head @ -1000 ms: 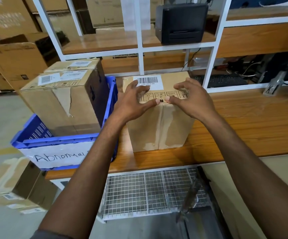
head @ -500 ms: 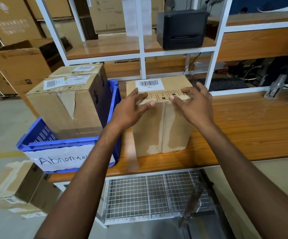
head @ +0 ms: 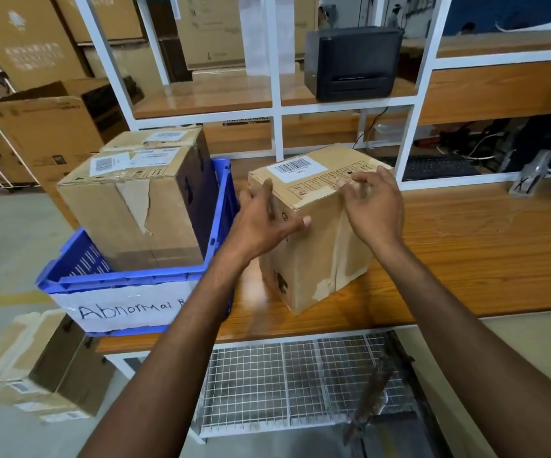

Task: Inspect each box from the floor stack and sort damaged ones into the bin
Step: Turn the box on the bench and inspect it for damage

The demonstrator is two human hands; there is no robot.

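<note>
A brown cardboard box [head: 313, 259] with a barcode label on top stands on the wooden table [head: 465, 259], turned so one corner faces me. Its tape is peeling along the front seam. My left hand [head: 264, 223] presses on the box's left upper corner, fingers straight on the side face and thumb across the near face. My right hand [head: 373, 206] rests with loosely bent fingers on the top front edge. To the left, the blue bin [head: 128, 279] labelled "Abnormal" holds a torn box [head: 135, 219] with another behind it.
More cardboard boxes [head: 46, 368] lie on the floor at the lower left. A black printer [head: 353, 61] sits on the shelf behind, a keyboard [head: 439, 166] at the back right. A wire mesh shelf [head: 284, 385] runs under the table.
The box has been rotated on the table, so a corner now faces me instead of its flat front. My left hand slid to the left corner, my right hand stayed on the top edge.
</note>
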